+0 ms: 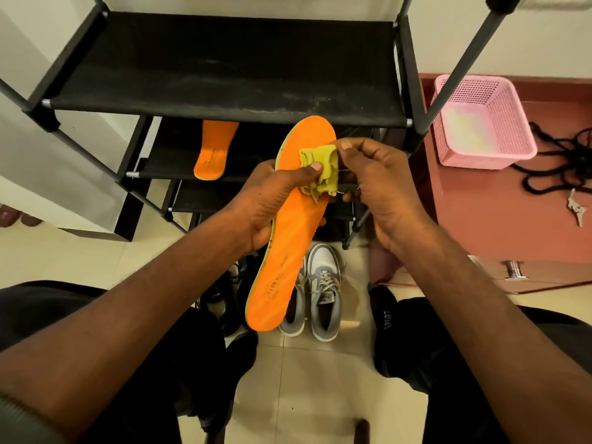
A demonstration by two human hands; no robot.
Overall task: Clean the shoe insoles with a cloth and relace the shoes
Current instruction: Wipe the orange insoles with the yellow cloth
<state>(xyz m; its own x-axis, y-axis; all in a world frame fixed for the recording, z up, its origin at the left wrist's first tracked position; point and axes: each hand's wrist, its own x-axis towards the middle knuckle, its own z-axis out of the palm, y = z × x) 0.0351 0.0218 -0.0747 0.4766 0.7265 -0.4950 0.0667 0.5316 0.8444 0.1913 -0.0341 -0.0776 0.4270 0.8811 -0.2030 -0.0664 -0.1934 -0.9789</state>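
Note:
My left hand (272, 200) grips an orange insole (288, 251) around its middle, with the thumb pressing a crumpled yellow-green cloth (320, 174) onto its top face. My right hand (374, 184) pinches the right edge of the same cloth with fingertips and thumb. A second orange insole (213, 152) lies on a lower shelf of the black shoe rack (224, 65). Below the held insole a pair of grey and white sneakers (323, 302) stands on the tiled floor, partly hidden by it. Black laces (563, 161) lie tangled on the reddish surface at right.
A pink plastic basket (480, 123) sits on the reddish cabinet top (474, 213) to the right. Dark shoes (230, 290) stand on the floor left of the sneakers. My knees in black trousers frame the bottom of the view.

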